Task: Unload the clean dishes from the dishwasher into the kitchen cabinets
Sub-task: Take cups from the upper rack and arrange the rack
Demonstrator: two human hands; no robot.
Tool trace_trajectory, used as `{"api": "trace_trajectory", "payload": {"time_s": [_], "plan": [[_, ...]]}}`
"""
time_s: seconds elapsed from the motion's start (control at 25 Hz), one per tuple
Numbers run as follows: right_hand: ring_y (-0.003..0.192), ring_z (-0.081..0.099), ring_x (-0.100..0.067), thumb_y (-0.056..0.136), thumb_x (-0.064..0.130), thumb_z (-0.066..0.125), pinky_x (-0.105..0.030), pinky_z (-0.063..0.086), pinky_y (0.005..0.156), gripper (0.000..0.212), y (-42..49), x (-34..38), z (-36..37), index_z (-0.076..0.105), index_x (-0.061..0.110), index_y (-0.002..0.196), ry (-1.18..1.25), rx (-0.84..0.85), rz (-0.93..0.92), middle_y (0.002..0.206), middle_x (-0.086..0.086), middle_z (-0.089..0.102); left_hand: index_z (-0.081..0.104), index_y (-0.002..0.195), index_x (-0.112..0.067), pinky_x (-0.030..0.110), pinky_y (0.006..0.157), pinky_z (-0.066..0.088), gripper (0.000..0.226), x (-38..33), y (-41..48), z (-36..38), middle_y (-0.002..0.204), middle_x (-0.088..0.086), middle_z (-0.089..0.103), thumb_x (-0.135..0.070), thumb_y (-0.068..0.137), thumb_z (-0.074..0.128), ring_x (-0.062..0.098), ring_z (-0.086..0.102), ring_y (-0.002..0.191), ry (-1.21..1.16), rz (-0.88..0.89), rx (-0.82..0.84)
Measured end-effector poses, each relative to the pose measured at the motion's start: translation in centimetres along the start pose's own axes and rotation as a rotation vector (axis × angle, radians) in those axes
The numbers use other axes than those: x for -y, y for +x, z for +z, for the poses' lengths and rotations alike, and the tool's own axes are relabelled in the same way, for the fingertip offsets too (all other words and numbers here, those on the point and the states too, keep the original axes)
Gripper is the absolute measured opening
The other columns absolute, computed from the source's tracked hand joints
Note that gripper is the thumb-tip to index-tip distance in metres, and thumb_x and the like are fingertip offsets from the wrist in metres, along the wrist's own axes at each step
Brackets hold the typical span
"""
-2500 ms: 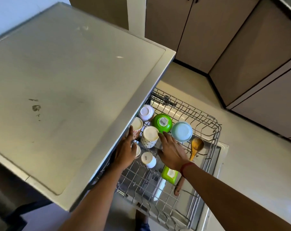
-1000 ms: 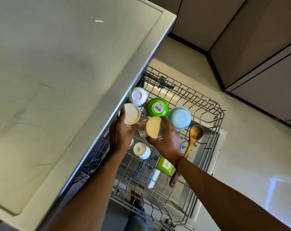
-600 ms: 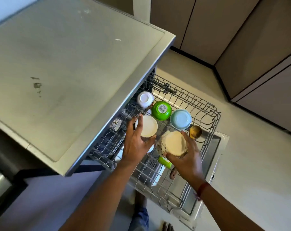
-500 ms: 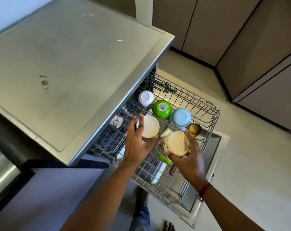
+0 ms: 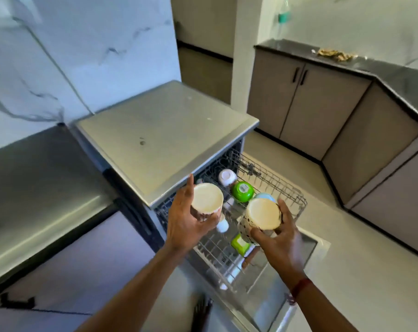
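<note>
My left hand (image 5: 186, 224) grips an upside-down cream mug with a dark patterned rim (image 5: 206, 200), lifted above the pulled-out dishwasher rack (image 5: 282, 188). My right hand (image 5: 278, 240) grips a second upside-down cream mug with black dots (image 5: 260, 215), also raised over the rack. Left in the rack are a white cup (image 5: 227, 177), a green bowl (image 5: 242, 191), a pale blue bowl (image 5: 263, 196) partly hidden behind the dotted mug, a small white cup (image 5: 222, 226), a green container (image 5: 239, 244) and a wooden spoon handle (image 5: 249, 257).
The dishwasher's steel top (image 5: 164, 135) lies to the left of the rack, and its open door (image 5: 306, 250) lies below. Grey base cabinets (image 5: 306, 111) under a dark counter (image 5: 346, 65) stand at the right, across a pale floor (image 5: 358, 271). A steel counter (image 5: 35, 188) is at left.
Both hands took a mug each out of the rack and raised them. The view has risen and pulled back, so the wall and the cabinets now show.
</note>
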State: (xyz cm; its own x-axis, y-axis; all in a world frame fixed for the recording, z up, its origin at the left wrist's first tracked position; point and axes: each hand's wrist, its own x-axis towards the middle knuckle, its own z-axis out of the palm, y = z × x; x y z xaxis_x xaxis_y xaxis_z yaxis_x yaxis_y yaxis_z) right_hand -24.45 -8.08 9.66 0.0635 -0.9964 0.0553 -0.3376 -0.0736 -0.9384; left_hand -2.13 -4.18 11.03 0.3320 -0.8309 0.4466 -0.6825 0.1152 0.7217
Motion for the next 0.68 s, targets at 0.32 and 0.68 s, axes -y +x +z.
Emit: {"api": "trace_trajectory", "payload": {"time_s": [0.32, 0.68], "plan": [[0.089, 0.06, 0.015, 0.062, 0.001, 0.087, -0.02, 0.055, 0.077, 0.077, -2.9, 13.8, 2.8, 0.056, 0.031, 0.126, 0.313, 0.196, -0.117, 0.109, 0.024, 0.06, 0.012, 0.148, -0.043, 0.009, 0.08, 0.048, 0.115, -6.1, -0.8, -17.0, 0.109, -0.008, 0.065, -0.043, 0.054, 0.079, 0.001, 0.063, 0.095, -0.087, -0.168, -0.316], [0.095, 0.063, 0.006, 0.069, 0.008, 0.083, -0.01, 0.052, 0.067, 0.084, -5.8, 30.8, 14.7, 0.046, 0.034, 0.14, 0.436, 0.563, -0.325, 0.118, 0.008, 0.063, 0.007, 0.144, -0.049, 0.004, 0.075, 0.048, 0.114, -8.4, 0.0, -37.4, 0.099, -0.033, 0.063, -0.051, 0.053, 0.075, -0.012, 0.062, 0.092, -0.035, -0.066, -0.527]]}}
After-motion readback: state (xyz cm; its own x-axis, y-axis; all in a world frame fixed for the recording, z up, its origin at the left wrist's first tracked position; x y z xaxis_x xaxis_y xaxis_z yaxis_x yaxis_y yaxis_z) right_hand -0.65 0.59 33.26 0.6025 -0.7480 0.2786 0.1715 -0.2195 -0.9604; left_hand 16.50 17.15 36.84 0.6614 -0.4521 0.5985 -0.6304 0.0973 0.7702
